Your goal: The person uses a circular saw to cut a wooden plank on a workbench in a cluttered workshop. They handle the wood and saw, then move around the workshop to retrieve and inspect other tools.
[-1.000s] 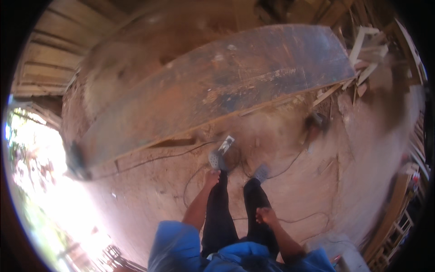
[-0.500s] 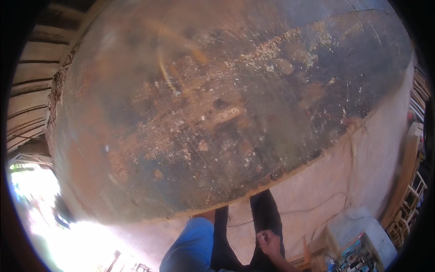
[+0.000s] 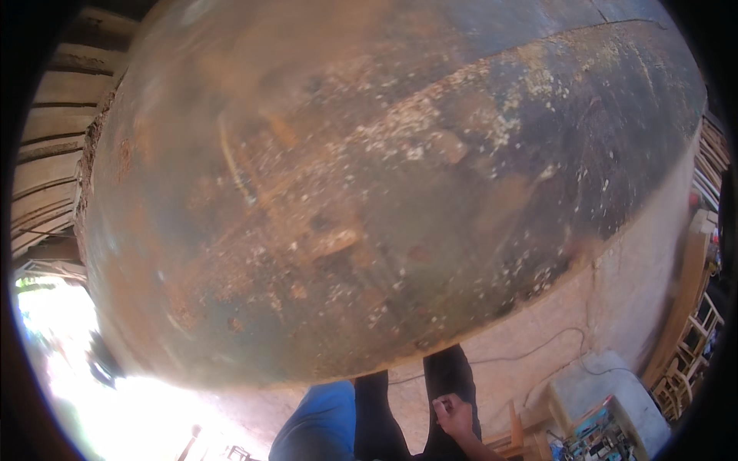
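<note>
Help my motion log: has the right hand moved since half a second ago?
No, not noticeably: judged against the pale box, the right hand kept its place.

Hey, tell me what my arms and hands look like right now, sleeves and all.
On your left, a loose, plain blue fabric sleeve shows; the left hand is hidden by the large, dark, stained flat board. Your right hand is ungloved, with no ring or band that I can make out, and no sleeve shows there.
</note>
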A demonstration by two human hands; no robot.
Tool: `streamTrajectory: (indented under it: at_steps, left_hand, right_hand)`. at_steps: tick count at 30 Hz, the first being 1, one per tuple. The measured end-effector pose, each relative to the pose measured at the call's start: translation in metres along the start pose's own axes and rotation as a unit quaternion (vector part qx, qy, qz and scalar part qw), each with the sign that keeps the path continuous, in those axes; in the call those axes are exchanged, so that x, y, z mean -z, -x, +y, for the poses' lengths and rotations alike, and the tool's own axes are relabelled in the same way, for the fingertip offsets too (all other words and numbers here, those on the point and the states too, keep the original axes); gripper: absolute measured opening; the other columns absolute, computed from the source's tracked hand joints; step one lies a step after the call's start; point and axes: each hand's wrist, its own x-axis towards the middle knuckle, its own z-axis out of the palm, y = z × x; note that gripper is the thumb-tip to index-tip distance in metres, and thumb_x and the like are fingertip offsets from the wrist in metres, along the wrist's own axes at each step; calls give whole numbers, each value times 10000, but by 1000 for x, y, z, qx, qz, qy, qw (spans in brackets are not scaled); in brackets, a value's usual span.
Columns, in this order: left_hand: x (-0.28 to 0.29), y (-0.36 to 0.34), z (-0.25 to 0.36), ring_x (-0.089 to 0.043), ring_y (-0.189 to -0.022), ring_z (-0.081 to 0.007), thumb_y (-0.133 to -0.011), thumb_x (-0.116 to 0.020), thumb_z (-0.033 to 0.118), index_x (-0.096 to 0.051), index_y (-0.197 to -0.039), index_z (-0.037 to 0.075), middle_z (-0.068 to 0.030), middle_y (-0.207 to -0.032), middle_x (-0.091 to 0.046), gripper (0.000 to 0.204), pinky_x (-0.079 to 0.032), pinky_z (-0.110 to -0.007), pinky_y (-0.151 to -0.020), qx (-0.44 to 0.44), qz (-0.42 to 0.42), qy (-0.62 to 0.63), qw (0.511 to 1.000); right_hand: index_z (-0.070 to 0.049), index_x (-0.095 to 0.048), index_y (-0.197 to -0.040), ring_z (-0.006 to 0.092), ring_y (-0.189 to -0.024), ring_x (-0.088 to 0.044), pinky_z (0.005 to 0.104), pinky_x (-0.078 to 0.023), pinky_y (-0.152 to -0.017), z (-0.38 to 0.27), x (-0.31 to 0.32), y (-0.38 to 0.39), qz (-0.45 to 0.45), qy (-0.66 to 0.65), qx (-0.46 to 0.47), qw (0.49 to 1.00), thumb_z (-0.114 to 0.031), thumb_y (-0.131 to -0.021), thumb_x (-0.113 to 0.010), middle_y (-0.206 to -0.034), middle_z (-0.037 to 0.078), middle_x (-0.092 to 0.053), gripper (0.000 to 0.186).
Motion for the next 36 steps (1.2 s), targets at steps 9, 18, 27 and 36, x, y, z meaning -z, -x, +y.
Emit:
streamTrajectory:
  at_steps: [9, 18, 27, 36]
  left_hand:
    - [1, -9, -4, -721, -762, -316, -928, -697, 375, -523, -1355, -28, -233, -1140, -676, 613, -567, -496, -561, 24, -22, 19, 999]
    - [41, 73, -148, -724, -697, -304, -926, -697, 379, -557, -1309, -30, -225, -1081, -704, 578, -553, -508, -525, 229, -126, 86, 961]
    - [-1, 101, -20, -706, -982, -362, -902, -686, 466, -708, -1072, 30, -247, -1232, -669, 468, -555, -496, -840, -110, -143, -453, 873]
    - [86, 10, 14, -667, -1108, -379, -897, -688, 419, -699, -1235, 140, -184, -1183, -701, 438, -514, -525, -960, -273, -169, -582, 747]
  right_hand:
    - [-8, -714, -951, 263, -656, -745, 375, -573, -613, -12, 9, -15, 12, 6, 31, 999, -269, -885, -767, -719, 158, -730, 275]
    - [6, -711, -939, 257, -633, -734, 370, -564, -602, 4, 26, -18, 0, -4, 38, 999, -245, -879, -774, -691, 147, -717, 265]
    - [-3, -709, -952, 272, -620, -722, 380, -557, -587, 28, 38, -14, 23, -2, 44, 999, -252, -878, -771, -677, 137, -706, 267]
    - [-32, -701, -942, 301, -611, -703, 404, -547, -575, 50, 37, -5, 70, 37, 115, 990, -244, -851, -780, -656, 125, -683, 244]
